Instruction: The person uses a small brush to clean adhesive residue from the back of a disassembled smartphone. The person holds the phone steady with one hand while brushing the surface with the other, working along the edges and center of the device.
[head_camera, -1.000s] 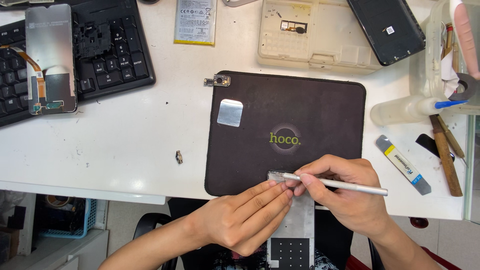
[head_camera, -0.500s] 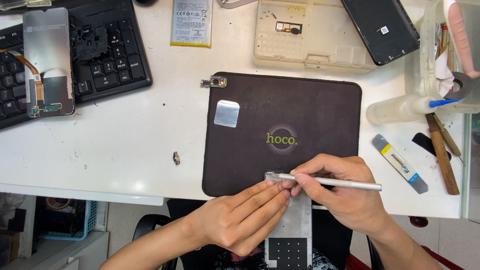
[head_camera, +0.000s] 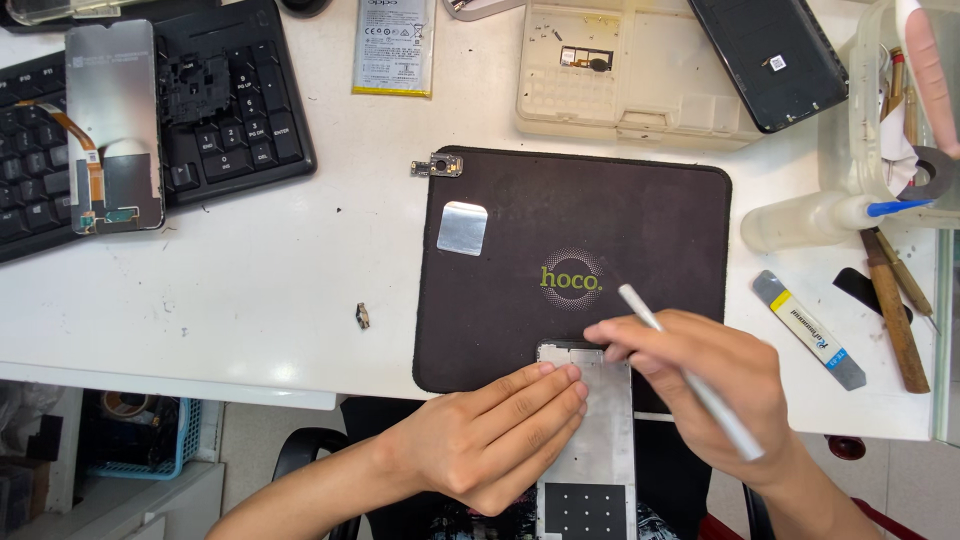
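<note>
A silver phone frame (head_camera: 598, 440) lay flat, overhanging the dark mat's (head_camera: 580, 250) near edge; a slim white tool (head_camera: 690, 375) slanted above it.

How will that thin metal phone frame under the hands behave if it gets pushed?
The metal phone frame looks thin and flat, so probably light and slightly bendable. It overhangs the dark mat and table edge, so it may tip or slide if released. The left hand presses it flat; the right hand holds a slim tool.

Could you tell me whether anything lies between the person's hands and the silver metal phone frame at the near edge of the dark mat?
Nothing visible does. The left hand rests its fingers directly on the silver metal phone frame, and the right hand, holding a slim white stylus-like tool, touches the frame's top edge.
</note>
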